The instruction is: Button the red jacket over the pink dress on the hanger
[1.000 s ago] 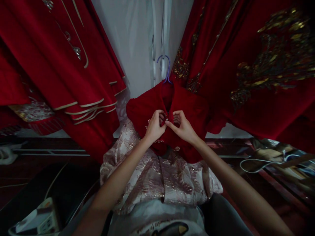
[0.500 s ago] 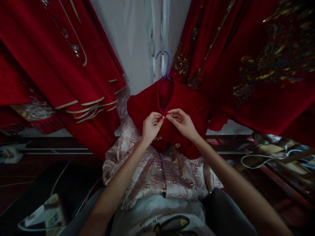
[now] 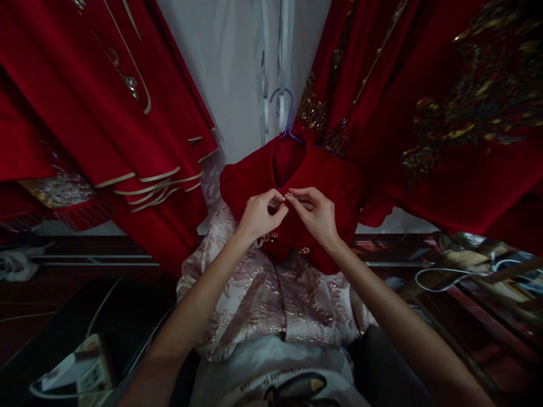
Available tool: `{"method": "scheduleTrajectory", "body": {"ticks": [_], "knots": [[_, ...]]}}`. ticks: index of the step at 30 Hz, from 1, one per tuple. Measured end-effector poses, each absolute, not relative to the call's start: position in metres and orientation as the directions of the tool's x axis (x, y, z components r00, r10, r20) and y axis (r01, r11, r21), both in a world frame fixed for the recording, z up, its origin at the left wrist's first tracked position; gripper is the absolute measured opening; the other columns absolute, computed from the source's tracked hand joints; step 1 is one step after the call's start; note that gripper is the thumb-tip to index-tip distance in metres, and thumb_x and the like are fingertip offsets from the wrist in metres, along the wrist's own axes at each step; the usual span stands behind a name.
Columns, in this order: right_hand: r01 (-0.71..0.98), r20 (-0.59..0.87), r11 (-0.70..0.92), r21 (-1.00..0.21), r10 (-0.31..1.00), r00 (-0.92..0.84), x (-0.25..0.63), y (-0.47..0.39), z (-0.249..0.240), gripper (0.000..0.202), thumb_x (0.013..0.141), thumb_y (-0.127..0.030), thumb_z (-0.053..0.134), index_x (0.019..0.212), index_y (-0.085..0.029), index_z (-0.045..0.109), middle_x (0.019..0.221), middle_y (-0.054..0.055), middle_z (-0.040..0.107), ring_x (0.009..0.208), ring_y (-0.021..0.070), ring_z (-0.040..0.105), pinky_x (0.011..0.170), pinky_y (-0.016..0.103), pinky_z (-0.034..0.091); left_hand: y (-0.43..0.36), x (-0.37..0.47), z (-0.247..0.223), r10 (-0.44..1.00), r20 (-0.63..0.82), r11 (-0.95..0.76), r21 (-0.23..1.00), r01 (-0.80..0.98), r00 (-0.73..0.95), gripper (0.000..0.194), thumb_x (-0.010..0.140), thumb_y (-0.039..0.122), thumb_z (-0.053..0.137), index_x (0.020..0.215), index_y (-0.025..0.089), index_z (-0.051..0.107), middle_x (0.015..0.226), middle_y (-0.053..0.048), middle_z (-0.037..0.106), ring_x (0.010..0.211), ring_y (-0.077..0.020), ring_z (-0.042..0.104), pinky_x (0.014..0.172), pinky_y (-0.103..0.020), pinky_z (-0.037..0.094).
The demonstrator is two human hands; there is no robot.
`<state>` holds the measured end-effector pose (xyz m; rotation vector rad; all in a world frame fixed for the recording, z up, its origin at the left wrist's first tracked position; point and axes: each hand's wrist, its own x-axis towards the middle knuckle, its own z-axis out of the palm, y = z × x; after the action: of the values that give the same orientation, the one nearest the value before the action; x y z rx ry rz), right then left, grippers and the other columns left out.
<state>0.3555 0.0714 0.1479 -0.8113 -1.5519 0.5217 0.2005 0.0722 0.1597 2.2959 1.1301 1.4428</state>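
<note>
A red jacket (image 3: 250,175) hangs on a purple hanger (image 3: 289,113) in the middle of the view. At its neckline, my left hand (image 3: 263,215) pinches the small beaded clasp (image 3: 289,196) from the left. My right hand (image 3: 314,213) grips the clasp's right side between thumb and index finger. The fingertips of both hands nearly meet there. Lower on the front are two more beaded clasps, one at the left (image 3: 270,237) and one at the right (image 3: 304,250), with the front edges apart. Beneath lies a shiny pink brocade cloth (image 3: 280,305) over my lap.
Long red garments hang at the left (image 3: 106,113) and right (image 3: 382,169), the right one with gold trim. Behind is a pale wall panel (image 3: 220,73). A power strip (image 3: 92,367) with a cable sits at lower left; a cluttered rack (image 3: 487,271) stands at right.
My left hand has turned slightly, its thumb and index finger now forming a wider loop. The clasp and both hands' fingertips have shifted slightly, and the neckline looks a little wider.
</note>
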Motion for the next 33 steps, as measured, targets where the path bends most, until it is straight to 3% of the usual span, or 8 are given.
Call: {"method": "scheduleTrajectory", "body": {"ticks": [6, 13, 22, 24, 26, 29, 31, 33], "knots": [[0.108, 0.638, 0.637, -0.763, 0.77, -0.035, 0.364, 0.077, 0.152, 0.025, 0.078, -0.033, 0.068, 0.098, -0.019, 0.07, 0.098, 0.005, 0.07, 0.089, 0.0175, 0.067, 0.087, 0.034, 0.055, 0.076, 0.199, 0.169, 0.664, 0.675, -0.715, 0.448, 0.537, 0.321, 0.008, 0.081, 0.024, 0.056, 0.08, 0.017, 0.059, 0.075, -0.001, 0.067, 0.066, -0.0114, 0.063, 0.066, -0.024, 0.051], [0.085, 0.628, 0.63, -0.772, 0.777, -0.051, 0.367, 0.08, 0.151, 0.03, 0.072, -0.035, 0.074, 0.096, -0.018, 0.071, 0.096, 0.006, 0.069, 0.083, 0.0172, 0.067, 0.079, 0.034, 0.059, 0.078, 0.195, 0.17, 0.637, 0.652, -0.745, 0.384, 0.546, 0.41, 0.005, 0.08, 0.02, 0.055, 0.082, 0.017, 0.058, 0.075, -0.001, 0.066, 0.067, -0.0113, 0.062, 0.067, -0.024, 0.049], [0.131, 0.621, 0.633, -0.763, 0.774, -0.128, 0.367, 0.089, 0.15, 0.037, 0.076, -0.03, 0.066, 0.112, -0.021, 0.066, 0.106, 0.006, 0.064, 0.092, 0.0167, 0.063, 0.084, 0.034, 0.057, 0.081, 0.199, 0.175, 0.599, 0.63, -0.771, 0.289, 0.567, 0.494, 0.011, 0.086, 0.023, 0.05, 0.08, 0.017, 0.056, 0.077, -0.003, 0.062, 0.072, -0.0137, 0.058, 0.071, -0.028, 0.048], [0.15, 0.632, 0.648, -0.747, 0.762, -0.145, 0.366, 0.09, 0.147, 0.04, 0.081, -0.028, 0.059, 0.12, -0.022, 0.062, 0.116, 0.007, 0.06, 0.1, 0.0179, 0.061, 0.089, 0.037, 0.054, 0.083, 0.204, 0.168, 0.635, 0.64, -0.749, 0.37, 0.55, 0.433, 0.01, 0.087, 0.024, 0.048, 0.086, 0.017, 0.055, 0.085, -0.005, 0.062, 0.08, -0.0153, 0.06, 0.078, -0.03, 0.048], [0.183, 0.664, 0.686, -0.704, 0.728, -0.173, 0.365, 0.088, 0.141, 0.048, 0.083, -0.025, 0.053, 0.132, -0.025, 0.052, 0.13, 0.008, 0.052, 0.117, 0.0201, 0.053, 0.101, 0.042, 0.045, 0.084, 0.21, 0.157, 0.701, 0.622, -0.706, 0.535, 0.464, 0.349, 0.013, 0.089, 0.024, 0.045, 0.096, 0.018, 0.054, 0.095, -0.006, 0.063, 0.089, -0.0154, 0.061, 0.084, -0.031, 0.049], [0.289, 0.698, 0.743, -0.604, 0.668, -0.258, 0.361, 0.076, 0.13, 0.078, 0.076, -0.021, 0.058, 0.146, -0.029, 0.025, 0.15, 0.005, 0.029, 0.137, 0.0234, 0.029, 0.113, 0.048, 0.026, 0.085, 0.218, 0.141, 0.807, 0.511, -0.571, 0.802, 0.173, 0.295, 0.023, 0.09, 0.029, 0.042, 0.108, 0.02, 0.054, 0.109, -0.006, 0.062, 0.095, -0.0144, 0.062, 0.081, -0.027, 0.051], [0.358, 0.694, 0.749, -0.557, 0.657, -0.294, 0.36, 0.068, 0.123, 0.095, 0.071, -0.016, 0.061, 0.15, -0.03, 0.01, 0.155, 0.003, 0.015, 0.141, 0.0249, 0.018, 0.115, 0.048, 0.022, 0.085, 0.221, 0.133, 0.842, 0.44, -0.455, 0.89, -0.027, 0.313, 0.027, 0.091, 0.033, 0.041, 0.11, 0.021, 0.055, 0.113, -0.007, 0.062, 0.095, -0.0149, 0.062, 0.077, -0.026, 0.053], [0.399, 0.686, 0.744, -0.536, 0.659, -0.307, 0.363, 0.063, 0.121, 0.097, 0.07, -0.01, 0.056, 0.15, -0.029, 0.005, 0.156, 0.003, 0.011, 0.141, 0.0248, 0.019, 0.114, 0.046, 0.025, 0.084, 0.223, 0.13, 0.854, 0.405, -0.378, 0.914, -0.145, 0.327, 0.031, 0.09, 0.037, 0.042, 0.111, 0.02, 0.057, 0.114, -0.008, 0.062, 0.092, -0.0152, 0.064, 0.075, -0.027, 0.054]]}}
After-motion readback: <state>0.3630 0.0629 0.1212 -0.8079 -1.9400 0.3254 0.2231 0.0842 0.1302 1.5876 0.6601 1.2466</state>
